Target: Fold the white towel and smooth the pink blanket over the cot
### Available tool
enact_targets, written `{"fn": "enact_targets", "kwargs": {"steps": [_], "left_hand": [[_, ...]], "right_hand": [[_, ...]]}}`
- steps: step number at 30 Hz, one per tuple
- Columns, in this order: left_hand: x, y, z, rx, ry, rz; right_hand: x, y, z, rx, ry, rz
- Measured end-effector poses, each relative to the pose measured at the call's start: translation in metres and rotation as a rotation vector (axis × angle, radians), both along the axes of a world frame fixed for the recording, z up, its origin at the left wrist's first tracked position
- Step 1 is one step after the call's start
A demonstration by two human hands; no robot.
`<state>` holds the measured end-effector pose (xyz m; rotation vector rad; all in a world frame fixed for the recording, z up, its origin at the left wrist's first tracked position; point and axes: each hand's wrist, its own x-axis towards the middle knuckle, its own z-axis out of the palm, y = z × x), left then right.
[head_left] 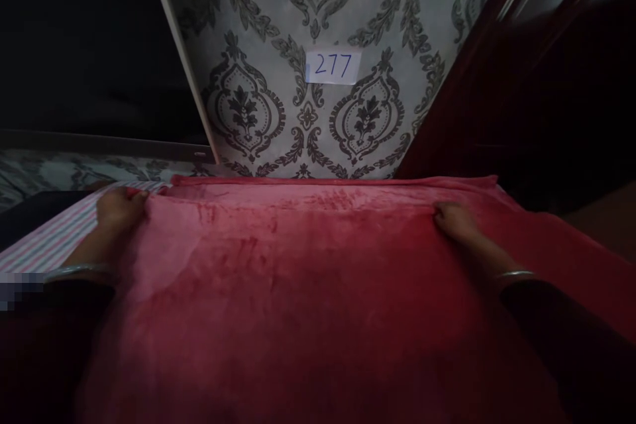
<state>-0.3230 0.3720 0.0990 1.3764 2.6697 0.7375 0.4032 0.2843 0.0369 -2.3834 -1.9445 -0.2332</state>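
A red plush blanket (318, 291) stretches across most of the lower view, its nap paler at the left and darker at the right. At its left side my left hand (119, 209) is closed on the fabric edge, beside a striped cloth (64, 225) in white, pink and grey-green. My right hand (457, 220) pinches the same blanket farther right, so a straight taut line runs between both hands. Beyond that line another strip of red fabric lies along the wall. Each wrist wears a silvery bangle, and dark sleeves cover the forearms.
Patterned grey wallpaper (308, 119) rises directly behind the blanket, with a paper label (334, 65) reading 277. A large dark screen (94, 46) hangs at the upper left. Dark reddish wooden furniture (477, 99) stands at the right.
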Motion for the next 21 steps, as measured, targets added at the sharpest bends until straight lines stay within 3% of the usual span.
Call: {"fn": "enact_targets", "kwargs": {"steps": [3,5,7,10,14,17,21], "left_hand": [[0.008,-0.001,0.009,0.081,0.021,0.076],[0.013,-0.002,0.007,0.059,0.05,0.123],[0.015,-0.002,-0.001,-0.04,0.097,0.097],[0.015,0.0,-0.021,-0.214,0.181,-0.023],[0.012,0.002,-0.036,-0.293,0.25,-0.048],[0.011,0.002,-0.038,-0.274,0.257,-0.029],[0.01,0.004,-0.036,-0.283,0.239,-0.051]], "right_hand": [[-0.006,0.005,0.02,0.148,-0.018,-0.037],[-0.014,0.011,0.023,0.245,-0.023,-0.084],[-0.023,0.016,0.014,0.263,-0.022,-0.095],[-0.03,0.021,-0.016,0.183,-0.006,-0.083],[-0.02,0.025,-0.053,0.233,0.041,-0.104],[-0.008,0.028,-0.065,0.324,0.084,-0.069],[-0.003,0.031,-0.065,0.392,0.118,-0.025]]}}
